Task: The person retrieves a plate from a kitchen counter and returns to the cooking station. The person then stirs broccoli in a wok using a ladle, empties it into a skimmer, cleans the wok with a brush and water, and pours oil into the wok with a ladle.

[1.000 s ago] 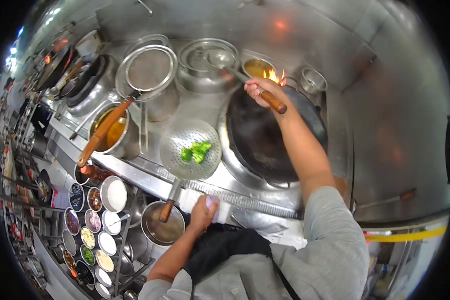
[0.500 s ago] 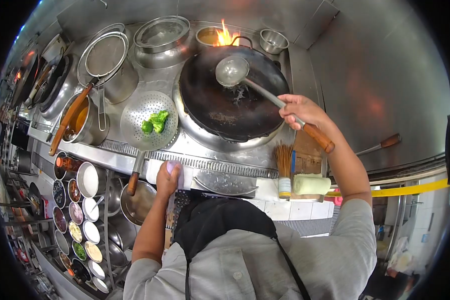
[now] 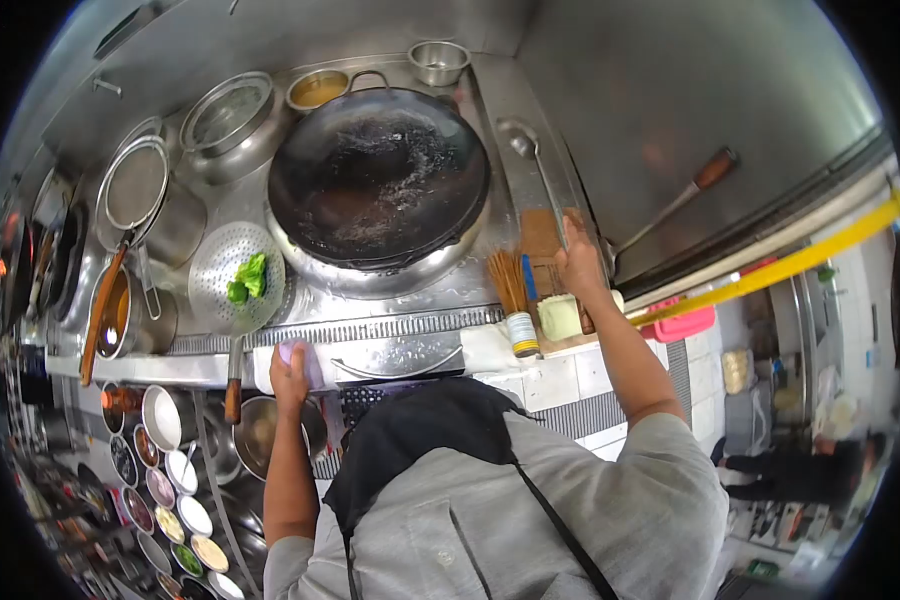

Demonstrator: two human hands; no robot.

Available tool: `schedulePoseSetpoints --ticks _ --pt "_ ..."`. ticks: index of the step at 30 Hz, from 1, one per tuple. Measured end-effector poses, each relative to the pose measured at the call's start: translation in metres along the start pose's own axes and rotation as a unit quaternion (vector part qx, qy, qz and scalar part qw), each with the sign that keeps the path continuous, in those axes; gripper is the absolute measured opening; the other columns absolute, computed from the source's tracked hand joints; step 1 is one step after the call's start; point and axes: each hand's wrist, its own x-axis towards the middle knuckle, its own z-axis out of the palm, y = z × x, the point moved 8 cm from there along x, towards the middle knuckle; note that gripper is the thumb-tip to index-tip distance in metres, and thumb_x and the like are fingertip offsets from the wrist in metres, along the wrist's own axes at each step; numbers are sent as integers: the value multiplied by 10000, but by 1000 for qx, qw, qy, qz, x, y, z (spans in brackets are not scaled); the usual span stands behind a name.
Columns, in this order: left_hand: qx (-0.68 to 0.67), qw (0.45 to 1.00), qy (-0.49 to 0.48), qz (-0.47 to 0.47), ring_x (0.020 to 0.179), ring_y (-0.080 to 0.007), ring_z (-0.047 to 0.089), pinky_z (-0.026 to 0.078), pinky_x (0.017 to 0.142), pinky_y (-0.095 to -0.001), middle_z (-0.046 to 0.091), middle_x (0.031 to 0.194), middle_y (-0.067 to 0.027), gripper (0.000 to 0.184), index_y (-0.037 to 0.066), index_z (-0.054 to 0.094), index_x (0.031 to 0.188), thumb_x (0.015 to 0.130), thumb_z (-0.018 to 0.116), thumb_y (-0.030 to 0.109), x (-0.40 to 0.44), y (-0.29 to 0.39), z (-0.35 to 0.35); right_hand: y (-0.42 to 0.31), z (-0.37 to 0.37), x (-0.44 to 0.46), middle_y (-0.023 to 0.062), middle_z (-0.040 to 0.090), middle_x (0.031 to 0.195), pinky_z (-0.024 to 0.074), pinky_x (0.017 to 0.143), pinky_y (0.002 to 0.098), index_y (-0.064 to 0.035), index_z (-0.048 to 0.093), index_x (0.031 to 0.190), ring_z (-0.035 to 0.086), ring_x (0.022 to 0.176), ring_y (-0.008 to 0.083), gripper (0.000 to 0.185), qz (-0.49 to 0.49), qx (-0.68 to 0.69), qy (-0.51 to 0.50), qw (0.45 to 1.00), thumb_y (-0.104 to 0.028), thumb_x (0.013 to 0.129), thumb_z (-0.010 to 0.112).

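Note:
My right hand point(image 3: 582, 265) is closed around the handle of a ladle point(image 3: 538, 170), whose metal bowl rests on or hovers just over the steel counter right of the wok; I cannot tell which. The black wok point(image 3: 315, 215) sits on the burner with a wet-looking sheen inside. My left hand point(image 3: 288, 375) grips a pale purple cloth point(image 3: 313, 365) at the stove's front edge. Left of the wok, a perforated strainer point(image 3: 210, 300) with a wooden handle holds a few pieces of green broccoli point(image 3: 253, 275).
Beside my right hand stand a bamboo brush point(image 3: 510, 285) and a folded pale cloth point(image 3: 559, 318). Another long-handled utensil point(image 3: 670, 205) leans at right. Behind the wok are a bowl of yellowish liquid point(image 3: 318, 91) and a steel bowl point(image 3: 438, 64). Several seasoning bowls point(image 3: 162, 418) stand lower left.
The ladle has moved from over the wok to the counter at its right, still in my right hand. Flames behind the wok no longer show. The camera view has shifted.

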Motion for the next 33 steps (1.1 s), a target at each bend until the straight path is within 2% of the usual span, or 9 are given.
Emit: schedulePoseSetpoints --ticks 4,8,10,11,14,19,21,27,33 --pt "-21 1000 3 -12 804 -267 609 472 759 -358 639 881 -162 305 -6 607 978 894 565 284 -1 0 -1 10 -4 -43 189 472 1271 476 869 458 -123 362 1397 548 1030 394 571 175 -48 -128 975 -103 859 550" --pt "-1 1000 10 -23 831 -325 612 470 775 -386 635 903 -202 343 -21 595 998 883 576 301 -1 -6 -3 -2 -2 -53 222 512 1134 480 796 469 -80 406 1360 575 955 402 567 15 -145 -14 989 -145 837 615" --pt "-1 1000 8 -16 837 -335 610 468 775 -391 631 917 -214 350 -26 587 1006 882 575 301 0 -9 -2 -36 -3 -56 231 527 1140 469 802 473 -61 433 1330 576 976 396 554 69 -32 -85 993 -244 845 628" --pt "7 1000 11 -14 837 -340 609 468 775 -392 629 914 -215 346 -27 587 1001 883 574 298 0 -9 -3 -54 15 -63 246 513 1228 468 850 465 -48 423 1339 569 1047 390 616 117 -17 -268 956 -379 855 610" --pt "-9 1000 10 -6 839 -356 606 465 777 -399 626 909 -222 355 -33 585 991 880 576 304 -1 4 -5 -98 48 -95 284 487 1260 463 921 443 -5 389 1331 562 1084 403 718 107 -73 -320 938 -446 820 635" --pt "4 1000 28 -6 855 -388 610 468 771 -410 625 930 -251 427 -59 579 1012 864 593 341 -4 5 -11 -85 72 -108 281 455 1311 430 969 432 -33 234 1441 534 1129 413 863 157 -59 -307 937 -340 761 667" --pt "-3 1000 22 -8 855 -396 610 469 773 -417 621 927 -259 436 -61 579 1013 865 593 349 -3 3 -12 -76 70 -112 280 448 1325 427 969 421 -27 251 1432 509 1160 413 844 224 100 -248 937 -269 736 663" --pt "19 999 49 15 842 -367 611 466 766 -409 629 901 -224 411 -28 582 985 873 591 367 -4 -3 -17 -153 -50 -59 154 481 1338 344 1039 331 -52 319 1418 469 1230 262 708 133 320 -82 934 -157 786 620" --pt "5 1000 2 -16 888 -405 590 459 787 -436 606 960 -240 414 -10 582 1020 876 575 378 -3 1 -14 -252 -46 54 173 556 1275 405 981 349 -99 467 1349 557 1136 290 596 -133 142 -252 948 -214 789 639"
